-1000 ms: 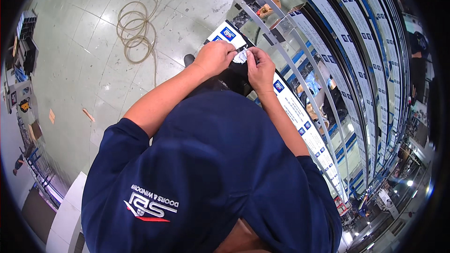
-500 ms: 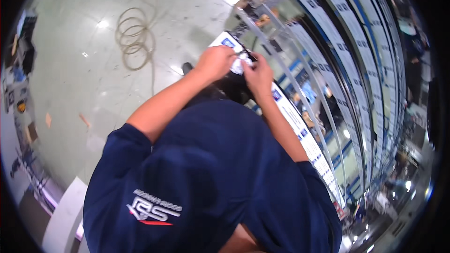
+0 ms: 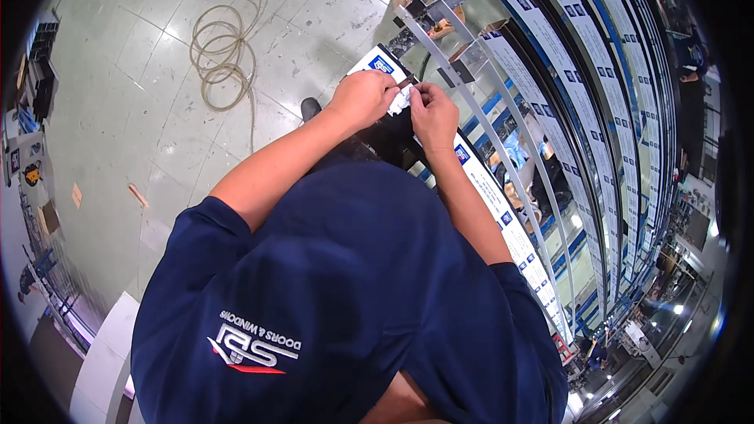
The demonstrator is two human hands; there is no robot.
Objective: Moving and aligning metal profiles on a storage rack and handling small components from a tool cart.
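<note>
Head view, looking down past a navy work shirt [image 3: 345, 298] onto both forearms. Left hand [image 3: 363, 99] and right hand [image 3: 433, 115] meet just above the near end of a long white-filmed frame profile [image 3: 491, 188], which runs away to the lower right and carries small blue labels. Between the hands: a small piece of white protective film [image 3: 402, 100], lifted off the profile's end. Left-hand fingers curled and closed over the film's left edge; right-hand fingers pressed together, pinching its right edge. How much of the film remains stuck to the profile: cannot tell, the hands cover it. Further filmed profiles [image 3: 581, 86] lie in parallel rows to the right, on a rack. On the tiled floor [image 3: 118, 110] to the left, well apart from the hands, a loose coil of tan hose [image 3: 222, 59].
</note>
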